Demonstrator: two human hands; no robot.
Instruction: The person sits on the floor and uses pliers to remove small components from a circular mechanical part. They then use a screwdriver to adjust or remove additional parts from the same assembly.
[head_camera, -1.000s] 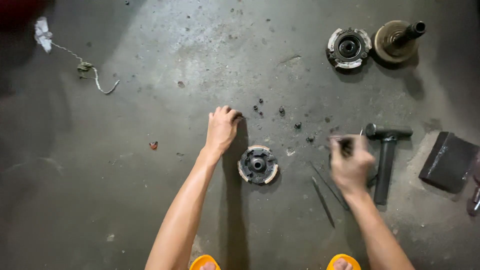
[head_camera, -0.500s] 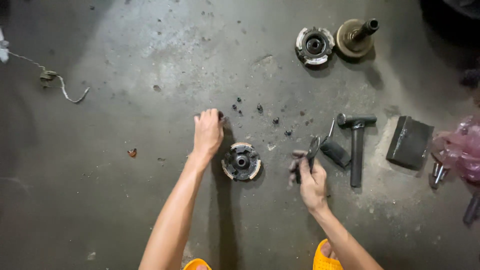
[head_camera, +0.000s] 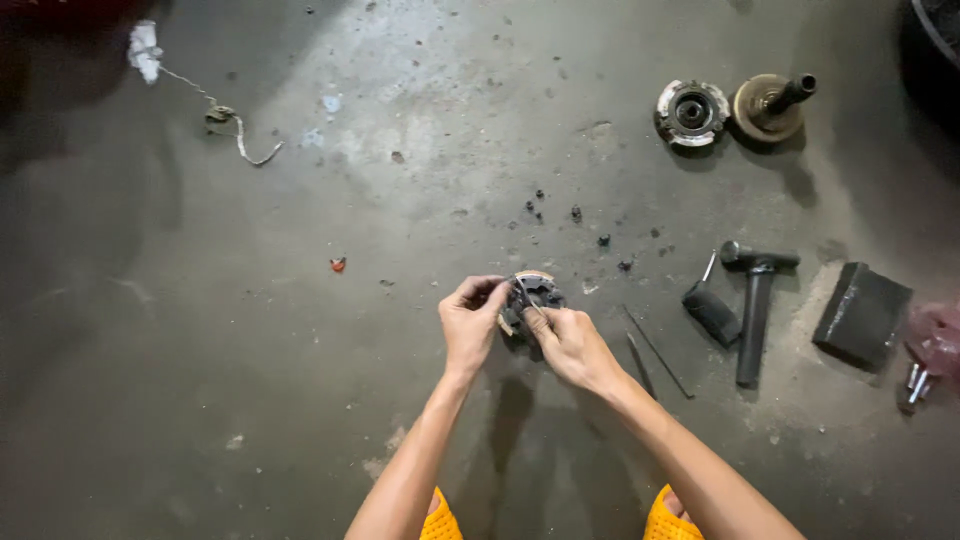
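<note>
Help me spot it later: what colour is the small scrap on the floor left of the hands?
Red: the small scrap shows best in the head view.

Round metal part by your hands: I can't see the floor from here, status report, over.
Both hands, left hand and right hand, closed on the round metal part. Right also pinches a thin tool against it. Hammer and two thin rods lie apart, right.

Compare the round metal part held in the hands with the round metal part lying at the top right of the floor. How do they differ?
The held round part is gripped by the left hand and right hand; the floor round part lies untouched. The held round part is half hidden by fingers; the floor round part shows whole, with a pale rim and dark centre hole. The floor round part sits beside a shafted disc. Both are round, metal and grimy.
</note>
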